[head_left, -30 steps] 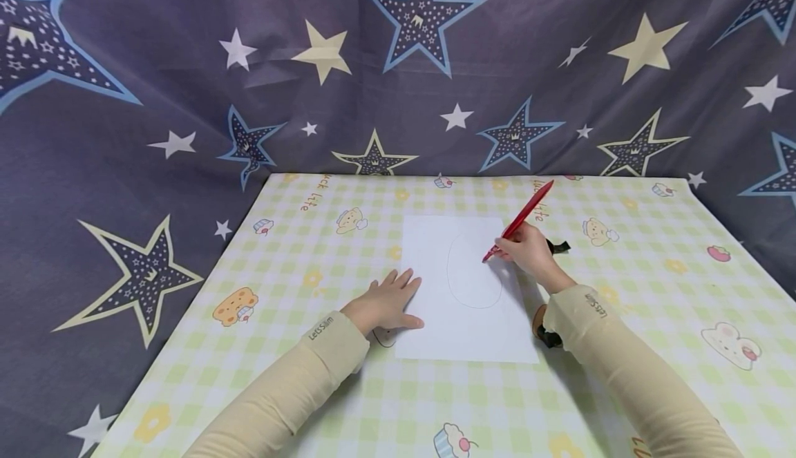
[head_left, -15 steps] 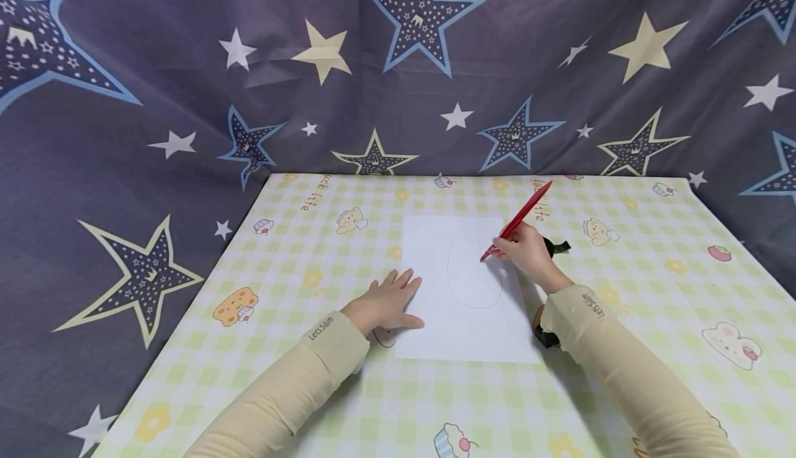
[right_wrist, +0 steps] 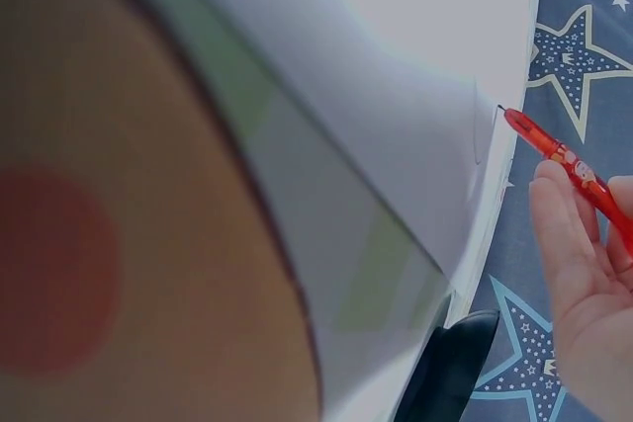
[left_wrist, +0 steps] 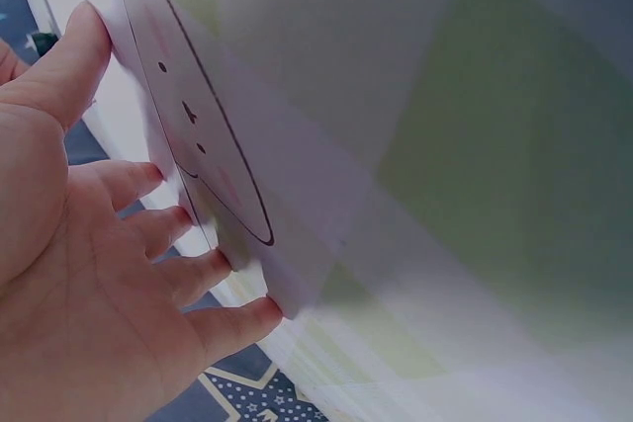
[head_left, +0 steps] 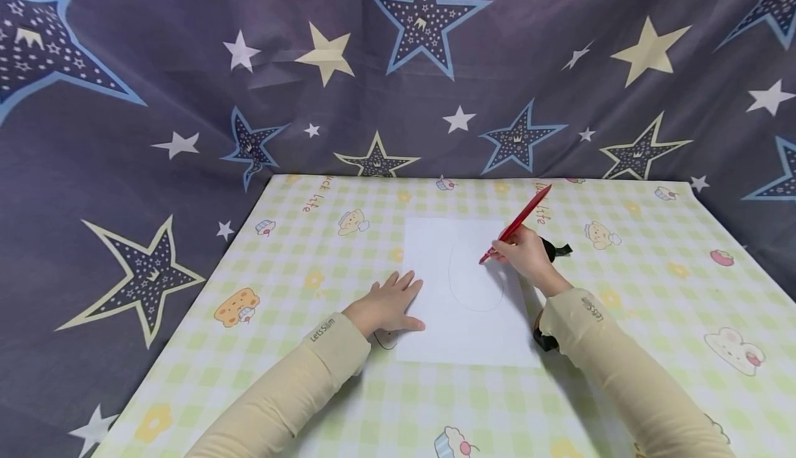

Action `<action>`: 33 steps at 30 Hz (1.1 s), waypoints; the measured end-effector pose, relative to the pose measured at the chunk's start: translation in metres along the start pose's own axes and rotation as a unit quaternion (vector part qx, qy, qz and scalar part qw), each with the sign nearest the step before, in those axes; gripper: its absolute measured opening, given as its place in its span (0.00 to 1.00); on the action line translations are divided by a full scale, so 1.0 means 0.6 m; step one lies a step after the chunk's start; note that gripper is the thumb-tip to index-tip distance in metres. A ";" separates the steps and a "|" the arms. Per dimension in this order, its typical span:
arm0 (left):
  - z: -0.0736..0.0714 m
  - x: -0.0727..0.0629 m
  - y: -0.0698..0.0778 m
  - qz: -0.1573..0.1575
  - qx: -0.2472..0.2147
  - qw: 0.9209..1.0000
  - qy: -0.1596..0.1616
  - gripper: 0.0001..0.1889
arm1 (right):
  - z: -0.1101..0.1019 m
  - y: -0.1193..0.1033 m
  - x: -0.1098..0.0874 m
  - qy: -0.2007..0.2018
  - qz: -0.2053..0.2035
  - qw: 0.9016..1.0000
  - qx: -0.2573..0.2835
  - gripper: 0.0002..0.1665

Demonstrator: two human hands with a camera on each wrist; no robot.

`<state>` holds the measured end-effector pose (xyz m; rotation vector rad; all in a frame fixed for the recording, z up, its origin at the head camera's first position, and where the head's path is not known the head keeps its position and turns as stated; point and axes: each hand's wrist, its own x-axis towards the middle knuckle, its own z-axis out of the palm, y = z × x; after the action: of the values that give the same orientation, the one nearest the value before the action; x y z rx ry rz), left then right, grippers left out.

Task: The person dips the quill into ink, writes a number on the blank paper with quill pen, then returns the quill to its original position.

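Note:
A white sheet of paper (head_left: 463,337) lies on the table, with a thin rounded outline drawn in its upper right part. My left hand (head_left: 388,304) rests at the sheet's left edge, fingers straight and spread; in the left wrist view its fingertips (left_wrist: 226,262) press down along that edge. At the sheet's right side my right hand (head_left: 525,254) grips a red pen (head_left: 522,220), tilted with its top up to the right. The pen's tip points down inside the outline. Whether it touches the paper I cannot tell. The right wrist view shows the printed pen barrel (right_wrist: 569,160) between the fingers.
A checked tablecloth (head_left: 348,403) with cartoon prints covers the table. Beside the right wrist is a black item (head_left: 547,339), partly hidden by the sleeve. A dark star-patterned curtain (head_left: 398,99) hangs behind the table and along its left side.
The right hand and pen have shifted slightly left, and the pen's tip sits a little further inside the outline. The left hand stays in place. The head view has shifted a little.

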<state>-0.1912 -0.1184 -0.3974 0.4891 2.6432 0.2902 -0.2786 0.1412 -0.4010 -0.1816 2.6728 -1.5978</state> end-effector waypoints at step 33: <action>-0.004 -0.003 0.002 -0.001 -0.006 1.000 -0.001 0.44 | 0.013 -0.006 0.005 0.000 0.004 1.000 -0.005 0.11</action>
<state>-0.1905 -0.1182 -0.3944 0.4815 2.6384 0.3052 -0.2805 0.1325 -0.4015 -0.1690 2.6791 -1.5824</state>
